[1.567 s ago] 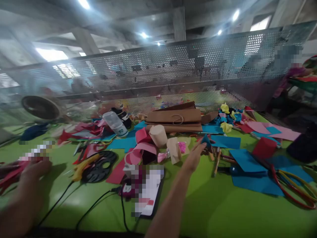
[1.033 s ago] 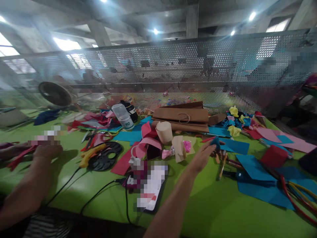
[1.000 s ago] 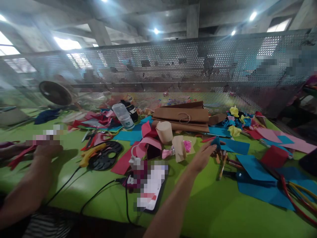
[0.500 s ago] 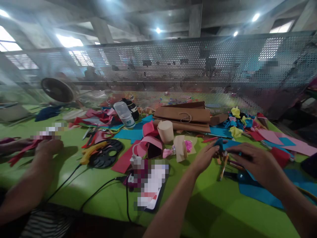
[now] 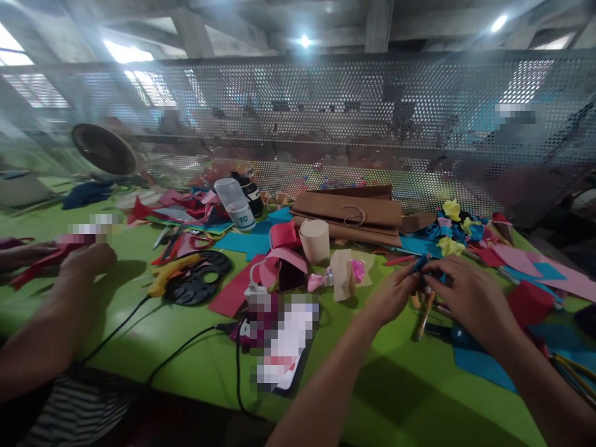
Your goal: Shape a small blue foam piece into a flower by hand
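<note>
My left hand (image 5: 395, 290) is closed in a pinch on a small piece of dark blue paper (image 5: 420, 263), which looks folded or rolled. My right hand (image 5: 470, 295) comes in from the right, its thumb and fingers pinched on the same piece. Just below the fingertips a thin wooden stick, perhaps a pencil (image 5: 424, 316), slants on the green table (image 5: 400, 385). Other stick-like items there are partly hidden by my right hand. Blue paper sheets (image 5: 484, 363) lie under my right forearm.
On the left, another person's hands (image 5: 88, 261) hold red material. Between us are a yellow glue gun (image 5: 172, 273) on a black round holder, a phone (image 5: 288, 347) and cables. Brown paper (image 5: 344, 211), a beige roll (image 5: 314, 241) and yellow crumpled paper (image 5: 451, 246) stand farther back.
My right hand has moved in toward my left, and its fingers have closed at the blue paper. The blue piece shows smaller and more folded now. The view has shifted slightly.
</note>
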The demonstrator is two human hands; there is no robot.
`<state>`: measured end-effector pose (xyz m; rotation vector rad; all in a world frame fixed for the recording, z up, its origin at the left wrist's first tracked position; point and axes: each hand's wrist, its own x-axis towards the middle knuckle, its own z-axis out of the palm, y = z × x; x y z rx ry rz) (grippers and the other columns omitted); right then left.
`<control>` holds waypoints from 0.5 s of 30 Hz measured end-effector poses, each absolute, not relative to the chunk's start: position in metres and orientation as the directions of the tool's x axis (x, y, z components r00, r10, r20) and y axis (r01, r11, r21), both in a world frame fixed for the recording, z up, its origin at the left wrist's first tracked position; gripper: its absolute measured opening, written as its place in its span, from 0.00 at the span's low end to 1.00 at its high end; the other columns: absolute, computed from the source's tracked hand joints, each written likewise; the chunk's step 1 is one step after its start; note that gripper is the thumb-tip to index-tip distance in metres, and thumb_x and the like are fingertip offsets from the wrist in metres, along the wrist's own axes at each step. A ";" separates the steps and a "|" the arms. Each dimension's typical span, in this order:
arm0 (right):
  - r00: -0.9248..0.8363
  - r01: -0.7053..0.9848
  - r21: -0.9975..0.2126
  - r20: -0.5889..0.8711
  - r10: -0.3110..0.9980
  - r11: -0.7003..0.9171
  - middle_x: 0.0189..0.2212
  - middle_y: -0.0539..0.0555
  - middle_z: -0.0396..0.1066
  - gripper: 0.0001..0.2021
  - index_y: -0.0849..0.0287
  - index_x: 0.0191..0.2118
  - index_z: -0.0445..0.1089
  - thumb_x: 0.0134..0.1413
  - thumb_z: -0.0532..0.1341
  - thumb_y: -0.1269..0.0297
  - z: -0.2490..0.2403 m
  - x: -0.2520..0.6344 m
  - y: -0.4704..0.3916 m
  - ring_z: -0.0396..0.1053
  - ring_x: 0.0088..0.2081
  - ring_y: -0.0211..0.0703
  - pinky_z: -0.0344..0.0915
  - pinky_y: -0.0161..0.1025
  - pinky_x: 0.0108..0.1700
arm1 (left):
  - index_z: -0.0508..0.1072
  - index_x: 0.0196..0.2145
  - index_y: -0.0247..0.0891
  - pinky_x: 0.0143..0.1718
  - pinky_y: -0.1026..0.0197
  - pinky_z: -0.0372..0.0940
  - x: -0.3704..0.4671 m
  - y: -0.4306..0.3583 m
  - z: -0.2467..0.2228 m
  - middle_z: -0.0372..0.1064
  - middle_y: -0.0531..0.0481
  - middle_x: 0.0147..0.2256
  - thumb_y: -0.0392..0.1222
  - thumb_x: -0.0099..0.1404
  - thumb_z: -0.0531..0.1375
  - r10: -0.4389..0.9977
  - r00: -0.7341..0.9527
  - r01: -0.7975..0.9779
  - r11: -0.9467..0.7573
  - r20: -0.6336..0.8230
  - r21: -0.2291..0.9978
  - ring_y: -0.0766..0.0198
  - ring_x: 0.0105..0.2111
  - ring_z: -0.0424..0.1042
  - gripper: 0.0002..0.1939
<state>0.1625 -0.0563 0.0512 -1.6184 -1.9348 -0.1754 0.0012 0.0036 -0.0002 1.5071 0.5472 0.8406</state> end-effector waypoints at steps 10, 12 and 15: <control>-0.122 0.812 -0.485 0.401 0.908 0.324 0.33 0.52 0.78 0.06 0.52 0.34 0.78 0.59 0.63 0.62 0.063 0.177 -0.047 0.74 0.34 0.48 0.66 0.42 0.36 | 0.75 0.58 0.37 0.49 0.55 0.67 -0.001 0.003 -0.001 0.77 0.44 0.43 0.54 0.74 0.53 0.762 0.641 -0.094 -0.044 0.094 0.995 0.59 0.40 0.73 0.25; -0.125 0.759 -0.551 0.398 0.909 0.346 0.33 0.53 0.78 0.06 0.53 0.34 0.79 0.58 0.64 0.61 0.062 0.181 -0.045 0.75 0.36 0.49 0.67 0.43 0.37 | 0.76 0.54 0.36 0.47 0.56 0.68 -0.002 0.003 -0.002 0.78 0.44 0.42 0.56 0.74 0.52 0.754 0.652 -0.082 -0.032 0.078 0.996 0.58 0.40 0.73 0.25; -0.108 0.682 -0.629 0.419 0.902 0.374 0.32 0.53 0.78 0.04 0.53 0.34 0.79 0.56 0.66 0.61 0.056 0.185 -0.043 0.75 0.36 0.50 0.70 0.43 0.39 | 0.77 0.52 0.38 0.47 0.54 0.69 -0.003 0.005 -0.004 0.78 0.43 0.43 0.58 0.75 0.51 0.744 0.663 -0.068 -0.046 0.080 0.997 0.57 0.41 0.73 0.25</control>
